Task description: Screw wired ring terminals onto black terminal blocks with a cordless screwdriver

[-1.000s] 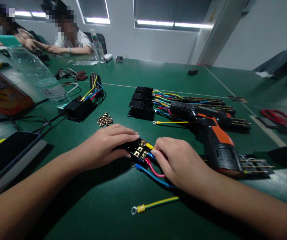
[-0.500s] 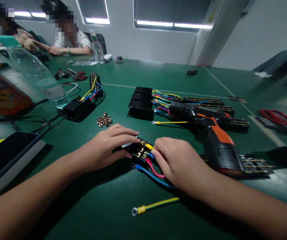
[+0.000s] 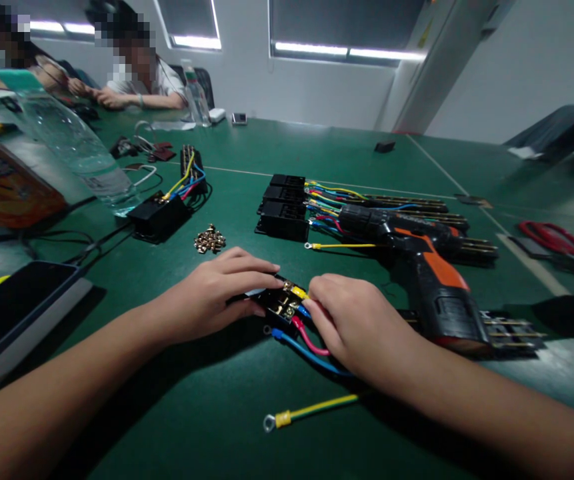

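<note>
My left hand (image 3: pixel 221 287) is closed round a black terminal block (image 3: pixel 283 311) with brass contacts, fingertips on its top and thumb at its near side. My right hand (image 3: pixel 351 320) pinches a wire with a yellow crimped end (image 3: pixel 299 293) that lies at the block's right side. Just below it, a blue wire end and a red wire (image 3: pixel 311 343) also reach the block. A loose blue wire (image 3: pixel 307 351) with a ring terminal lies in front. Nearer still is a yellow-green wire (image 3: pixel 321 407) with a ring terminal.
A pile of brass screws (image 3: pixel 210 239) lies beyond my left hand. An orange and black cordless drill (image 3: pixel 431 280) rests across wired black blocks (image 3: pixel 283 220) on the right. A phone (image 3: pixel 21 313), a water bottle (image 3: pixel 77 147) and a wired block (image 3: pixel 159 217) stand left. People sit across the table.
Both my hands keep nearly the same place and grip on the block and the wire. At the far side, a person's hands have shifted slightly.
</note>
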